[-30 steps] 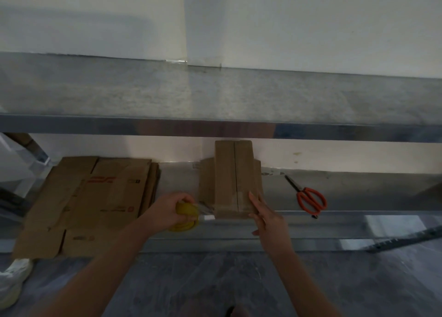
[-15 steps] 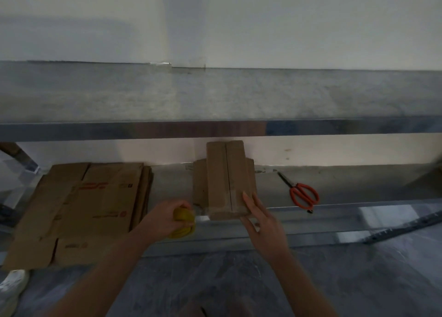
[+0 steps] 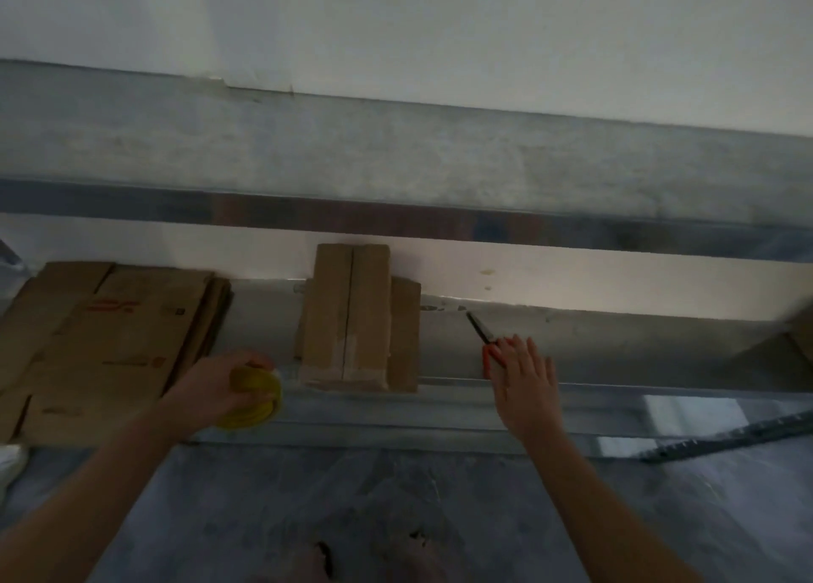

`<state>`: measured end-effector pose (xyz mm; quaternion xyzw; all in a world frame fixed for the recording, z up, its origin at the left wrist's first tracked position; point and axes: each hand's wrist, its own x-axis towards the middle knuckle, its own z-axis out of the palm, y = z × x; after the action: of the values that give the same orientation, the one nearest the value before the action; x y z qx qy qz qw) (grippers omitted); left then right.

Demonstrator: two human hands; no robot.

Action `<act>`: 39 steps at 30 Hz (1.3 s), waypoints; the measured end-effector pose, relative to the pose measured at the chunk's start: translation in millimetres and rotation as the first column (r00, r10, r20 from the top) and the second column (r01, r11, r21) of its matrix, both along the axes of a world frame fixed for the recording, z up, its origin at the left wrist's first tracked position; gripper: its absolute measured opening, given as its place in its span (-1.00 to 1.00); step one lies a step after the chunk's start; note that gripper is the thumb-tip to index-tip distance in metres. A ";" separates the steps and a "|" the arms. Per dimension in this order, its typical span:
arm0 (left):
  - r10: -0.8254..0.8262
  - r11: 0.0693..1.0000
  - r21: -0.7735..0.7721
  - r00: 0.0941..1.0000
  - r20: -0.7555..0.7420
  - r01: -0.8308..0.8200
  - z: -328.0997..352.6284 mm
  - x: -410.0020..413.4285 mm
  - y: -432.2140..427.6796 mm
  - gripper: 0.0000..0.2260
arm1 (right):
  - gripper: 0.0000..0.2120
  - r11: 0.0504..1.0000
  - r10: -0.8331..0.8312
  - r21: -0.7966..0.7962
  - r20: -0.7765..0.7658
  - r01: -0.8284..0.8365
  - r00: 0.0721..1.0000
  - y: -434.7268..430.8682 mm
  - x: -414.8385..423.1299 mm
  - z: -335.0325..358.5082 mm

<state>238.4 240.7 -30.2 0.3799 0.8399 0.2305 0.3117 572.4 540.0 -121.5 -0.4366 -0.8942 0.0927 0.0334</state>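
Our left hand (image 3: 206, 391) has kept its fingers clamped round the yellow tape roll (image 3: 257, 400) at the front of the shelf (image 3: 616, 353), while the cardboard box (image 3: 352, 318) beside it has lost our right hand (image 3: 525, 384), now over the scissors (image 3: 477, 329). Clear tape already seems to cross the box's near end. We judge the cut is still to come, since our right fingers lie spread over the orange handles, not yet gripping.
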 end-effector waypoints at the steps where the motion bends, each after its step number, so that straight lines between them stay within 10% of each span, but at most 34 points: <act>1: 0.012 1.000 -0.008 1.000 0.000 -0.012 -0.4 2.0 1.2 -0.69 | -0.50 0.999 -0.007 -0.039 0.033 0.009 0.999 12.0 3.4 -6.1; 16: 0.120 0.993 -0.008 0.990 -0.070 -0.121 -0.2 28.0 12.9 -0.71 | -0.65 0.971 -0.174 -0.119 0.233 0.206 0.957 47.0 -28.7 -11.2; 29: -0.084 0.996 -0.002 0.996 -0.036 0.084 4.6 -4.0 5.1 -0.72 | -0.70 0.901 -0.357 -0.350 -0.262 0.256 0.897 -150.4 12.3 67.8; 35: -0.239 0.970 0.051 0.971 0.008 0.238 -0.6 -22.4 6.8 -0.72 | -0.77 0.728 -0.507 -0.658 -0.328 0.192 0.797 -269.0 -30.7 70.6; 39: -0.281 0.957 0.075 0.960 0.011 0.279 0.0 -27.4 7.4 -0.73 | -0.75 0.443 -0.607 -0.895 -0.257 0.052 0.752 -296.7 -74.5 58.0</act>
<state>211.0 248.1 -30.2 0.5035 0.7653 0.2186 0.3361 497.9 243.3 -63.5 -0.5231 -0.5710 0.6265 0.0890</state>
